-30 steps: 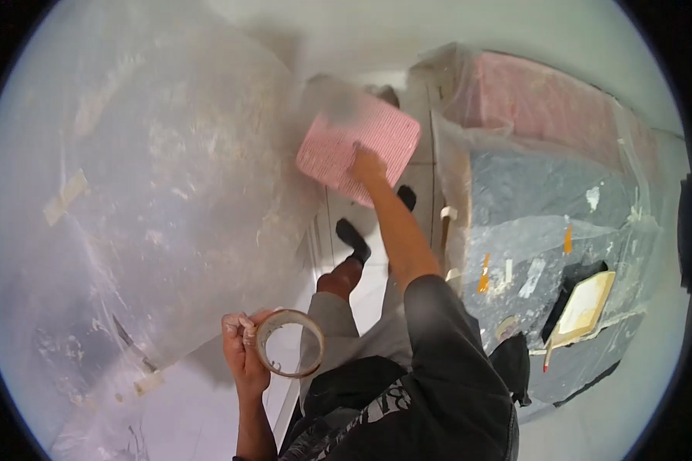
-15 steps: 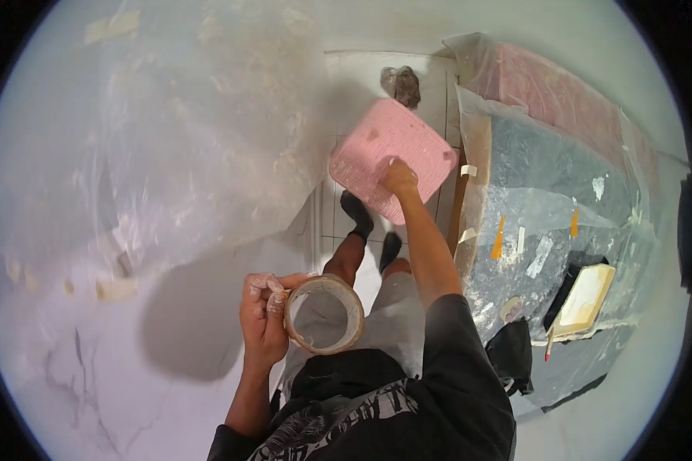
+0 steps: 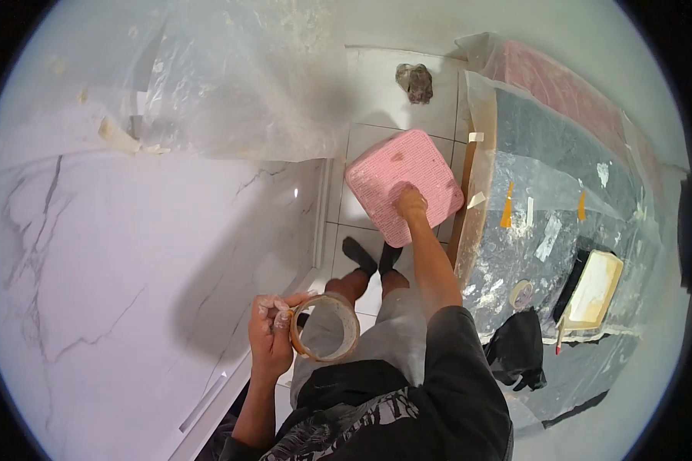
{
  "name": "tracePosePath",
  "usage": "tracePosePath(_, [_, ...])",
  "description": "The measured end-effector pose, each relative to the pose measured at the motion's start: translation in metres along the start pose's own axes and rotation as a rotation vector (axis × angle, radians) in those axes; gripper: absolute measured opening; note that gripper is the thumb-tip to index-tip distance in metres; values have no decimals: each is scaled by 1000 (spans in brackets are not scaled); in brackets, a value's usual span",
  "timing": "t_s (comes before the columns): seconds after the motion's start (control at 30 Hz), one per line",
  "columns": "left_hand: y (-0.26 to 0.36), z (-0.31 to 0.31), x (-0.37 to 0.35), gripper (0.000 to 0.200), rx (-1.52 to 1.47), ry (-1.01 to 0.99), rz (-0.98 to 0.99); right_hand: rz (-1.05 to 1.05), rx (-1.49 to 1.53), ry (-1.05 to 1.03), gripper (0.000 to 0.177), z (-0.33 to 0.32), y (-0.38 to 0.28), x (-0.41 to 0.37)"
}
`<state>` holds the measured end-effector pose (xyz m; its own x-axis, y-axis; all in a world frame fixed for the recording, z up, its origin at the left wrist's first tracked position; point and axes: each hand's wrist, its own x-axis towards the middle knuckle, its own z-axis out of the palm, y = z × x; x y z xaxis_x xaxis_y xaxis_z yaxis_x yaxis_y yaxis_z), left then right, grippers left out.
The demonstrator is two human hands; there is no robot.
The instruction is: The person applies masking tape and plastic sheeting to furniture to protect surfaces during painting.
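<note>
A large roll of tape (image 3: 351, 338) hangs from my left hand (image 3: 273, 338), whose thumb and fingers pinch its left edge; whitish dust covers the fingers. My right arm reaches forward to a pink, square, ribbed stool top (image 3: 373, 180). On the middle of that top rests my right hand (image 3: 412, 202), with its fingers curled down at the surface. Whether anything lies under those fingers is hidden. The stool's legs do not show. It stands on the white tiles just beyond my feet.
On the right, plastic sheeting (image 3: 546, 184) covers a counter that bears a tray of white material (image 3: 594, 292), a small tape roll (image 3: 521, 294) and a black bag (image 3: 517, 346). A crumpled dark bundle (image 3: 417, 83) lies on the floor ahead. Marbled panel (image 3: 92, 269) at left.
The view has shifted, showing more marbled panel and less sheeting on the left. The stool top and my right hand appear lower and slightly further right. My left hand still holds the tape.
</note>
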<state>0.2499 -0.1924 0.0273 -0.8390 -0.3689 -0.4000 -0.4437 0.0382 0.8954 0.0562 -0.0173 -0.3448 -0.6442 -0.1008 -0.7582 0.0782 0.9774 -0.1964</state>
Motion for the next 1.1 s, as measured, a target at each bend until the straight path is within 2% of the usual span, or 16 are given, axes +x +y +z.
tracePosePath(0.03, [-2,-6,-5,7,13,10,11,57,-4,-28,63,3,0,-4])
tracePosePath(0.17, [-4,-33,-16,8,-3,30,118,71,-76,47,53,19,-2,-16])
tracePosePath(0.23, [-1,-42,-19,9,7,64,101,51,-88,39,46,30,-1,-9])
tracePosePath(0.33, [-5,-56,-30,12,43,85,121,117,-172,-75,42,43,-3,-1])
tracePosePath(0.43, [-8,-60,-39,12,-75,105,206,131,-184,-138,38,62,0,-4])
tracePosePath(0.57, [11,-58,-47,13,-5,96,236,218,-207,-81,35,90,5,-38])
tracePosePath(0.63, [20,-57,-44,15,-4,70,257,108,-32,-116,39,90,6,-55])
tracePosePath(0.7, [31,-55,-39,13,2,71,299,49,21,6,43,82,-2,-86])
tracePosePath(0.77, [41,-53,-31,9,56,59,335,-122,200,353,37,72,-12,-116])
tracePosePath(0.83, [53,-49,-20,6,110,56,369,-369,779,443,31,17,-37,-172])
tracePosePath(0.9, [73,-40,-5,4,397,10,430,-391,1084,485,25,-49,-67,-244])
tracePosePath(0.97, [81,-30,12,5,405,6,514,-702,1174,729,27,-93,-78,-301])
tracePosePath(1.0, [89,-25,17,6,419,-5,576,-723,1165,742,27,-122,-84,-328])
tracePosePath(1.07, [111,-12,22,7,376,-25,582,-1055,914,783,33,-168,-93,-376])
tracePosePath(1.1, [123,-5,27,8,344,-56,580,-1078,901,809,33,-182,-95,-385])
